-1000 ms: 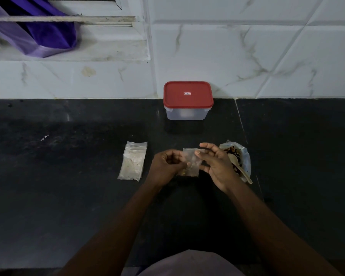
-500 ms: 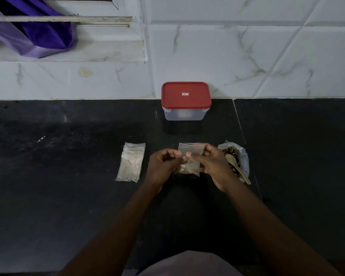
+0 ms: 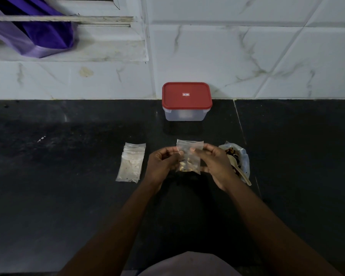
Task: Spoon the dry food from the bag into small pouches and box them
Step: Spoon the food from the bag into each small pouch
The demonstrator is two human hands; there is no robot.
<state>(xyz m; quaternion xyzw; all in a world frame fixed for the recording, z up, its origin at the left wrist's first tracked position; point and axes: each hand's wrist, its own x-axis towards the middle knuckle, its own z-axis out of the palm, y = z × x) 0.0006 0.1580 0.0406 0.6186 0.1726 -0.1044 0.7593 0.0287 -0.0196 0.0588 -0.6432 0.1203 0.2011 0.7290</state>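
A small clear pouch (image 3: 189,154) with dry food in its bottom is held upright above the black counter. My left hand (image 3: 162,166) pinches its top left edge and my right hand (image 3: 215,166) pinches its top right edge. To the right lies the open plastic bag of dry food (image 3: 241,158) with a pale spoon (image 3: 239,170) resting in it, handle toward me. A stack of small pouches (image 3: 132,163) lies flat to the left. The clear box with a red lid (image 3: 186,100) stands shut by the wall.
The black counter (image 3: 68,196) ends at a white marble-tiled wall (image 3: 267,56). A purple cloth (image 3: 38,30) hangs at a window ledge, upper left. A seam in the counter (image 3: 240,124) runs right of the box.
The pouch has been raised and straightened upright. My right hand's fingers, spread a second ago, have closed onto its top edge, and both hands now pinch it.
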